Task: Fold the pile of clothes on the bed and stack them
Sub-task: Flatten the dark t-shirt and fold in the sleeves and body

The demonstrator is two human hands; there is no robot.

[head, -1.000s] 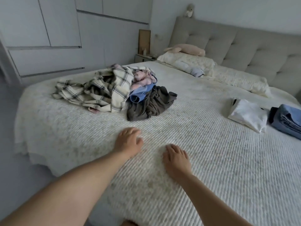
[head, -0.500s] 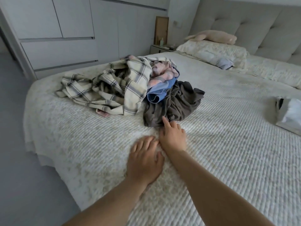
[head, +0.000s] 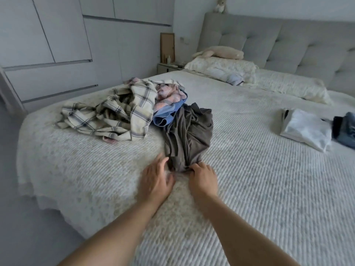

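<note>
The bed (head: 249, 189) fills most of the view, covered with a cream textured bedspread, its grey tufted headboard (head: 288, 45) at the far end. Two pillows (head: 221, 68) lie along the headboard edge, with a beige plush toy (head: 221, 52) on the left one. A wall of grey cupboards (head: 76, 45) stands past the bed's left edge.

The unfolded pile sits near the bed's left edge, about halfway up. Its biggest piece is a cream plaid garment (head: 115, 114), spread toward that edge. A dark grey-brown garment (head: 189, 135) trails from the pile toward the bed's near edge. Between them at the top lie a pink checked piece (head: 169, 95) and a blue piece (head: 169, 114).

Near the right edge a folded white garment (head: 305, 127) lies flat, with folded blue denim (head: 345, 129) just beside it.

The right hand (head: 203, 179) has its fingers curled onto the near end of the dark garment, pinching the bunched cloth. The left hand (head: 155, 179) is blurred, fingers loosely spread and only slightly bent, fingertips at the garment's left edge; whether they have any hold I cannot tell.
</note>
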